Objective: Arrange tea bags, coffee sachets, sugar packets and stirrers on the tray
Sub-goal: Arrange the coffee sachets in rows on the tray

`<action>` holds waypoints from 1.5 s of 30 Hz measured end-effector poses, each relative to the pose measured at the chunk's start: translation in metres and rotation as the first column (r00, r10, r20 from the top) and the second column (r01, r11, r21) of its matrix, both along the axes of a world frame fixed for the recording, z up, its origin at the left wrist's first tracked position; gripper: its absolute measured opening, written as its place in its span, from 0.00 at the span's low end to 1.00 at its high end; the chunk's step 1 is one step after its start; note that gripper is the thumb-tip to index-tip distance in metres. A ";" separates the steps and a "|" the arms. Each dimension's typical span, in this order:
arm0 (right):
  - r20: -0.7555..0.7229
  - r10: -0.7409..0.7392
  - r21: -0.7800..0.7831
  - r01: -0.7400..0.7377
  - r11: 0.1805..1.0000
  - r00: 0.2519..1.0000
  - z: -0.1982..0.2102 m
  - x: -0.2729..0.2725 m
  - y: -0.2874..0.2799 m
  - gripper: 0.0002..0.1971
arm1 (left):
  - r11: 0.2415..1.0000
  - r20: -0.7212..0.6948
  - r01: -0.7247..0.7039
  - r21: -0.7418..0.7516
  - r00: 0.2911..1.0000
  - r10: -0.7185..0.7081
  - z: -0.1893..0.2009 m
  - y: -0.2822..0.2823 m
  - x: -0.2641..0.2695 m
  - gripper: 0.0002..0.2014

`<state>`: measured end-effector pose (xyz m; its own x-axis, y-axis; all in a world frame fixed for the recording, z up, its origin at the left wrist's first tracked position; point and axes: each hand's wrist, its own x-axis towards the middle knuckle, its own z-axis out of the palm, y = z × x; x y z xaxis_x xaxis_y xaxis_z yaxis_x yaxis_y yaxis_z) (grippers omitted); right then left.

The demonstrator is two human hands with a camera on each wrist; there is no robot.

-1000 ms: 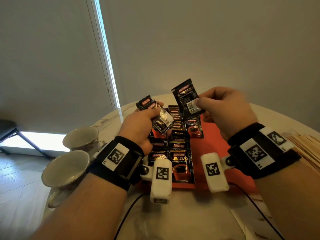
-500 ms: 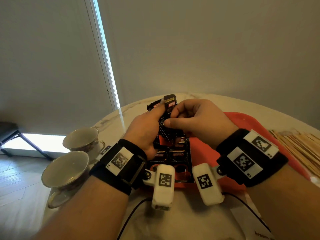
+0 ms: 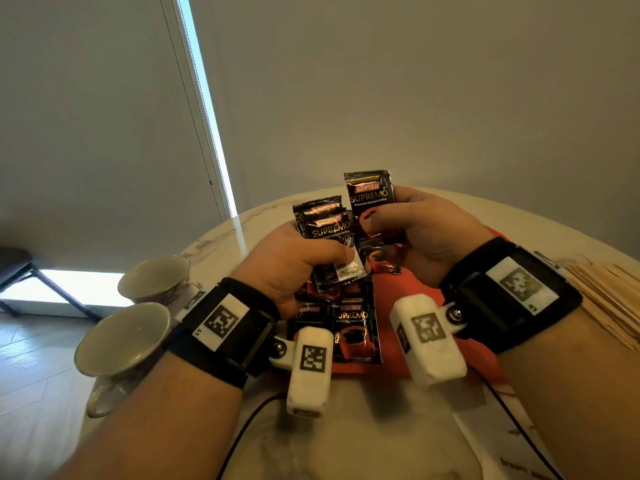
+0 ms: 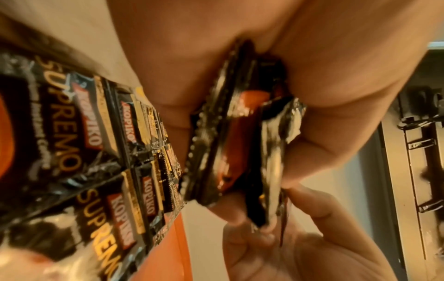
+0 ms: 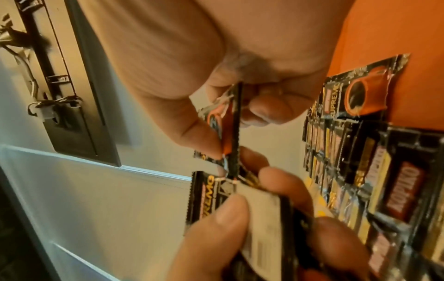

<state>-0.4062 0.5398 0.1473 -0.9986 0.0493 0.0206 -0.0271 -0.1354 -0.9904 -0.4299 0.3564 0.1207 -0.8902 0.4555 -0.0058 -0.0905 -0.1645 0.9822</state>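
My left hand (image 3: 294, 258) grips a small stack of black Kopiko coffee sachets (image 3: 327, 230) above the orange tray (image 3: 426, 282); the left wrist view shows the stack (image 4: 230, 136) edge-on between fingers and thumb. My right hand (image 3: 415, 226) pinches a single coffee sachet (image 3: 370, 199) upright, just right of the stack; the right wrist view shows it (image 5: 230, 133) held between thumb and forefinger. Rows of coffee sachets (image 3: 353, 323) lie overlapping on the tray's left part, also visible as rows of sachets (image 5: 360, 171) in the right wrist view. Wooden stirrers (image 3: 609, 299) lie in a pile at the right.
Two empty teacups (image 3: 124, 337) stand on saucers at the round table's left edge. White paper (image 3: 502, 441) and a black cable (image 3: 249, 424) lie on the marble tabletop (image 3: 363, 438) near me. The tray's right part shows bare orange.
Both hands dipped to the tray with the sachets half a second ago and have lifted again. My right hand now holds a sachet upright beside the left hand's stack.
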 end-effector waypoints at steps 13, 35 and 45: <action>0.082 -0.020 0.004 0.020 1.000 0.996 -0.002 0.005 -0.006 0.17 | 0.998 0.012 -0.058 -0.023 0.998 0.058 0.005 0.006 0.003 0.18; 0.088 -0.312 0.062 0.308 0.949 0.946 -0.003 -0.002 0.035 0.07 | 0.974 0.169 -0.159 0.163 0.977 0.131 0.000 -0.001 -0.012 0.17; 0.408 -0.353 0.312 0.234 0.921 0.842 -0.036 -0.007 0.052 0.03 | 0.966 0.217 -0.190 0.177 0.965 0.151 -0.001 -0.004 -0.019 0.17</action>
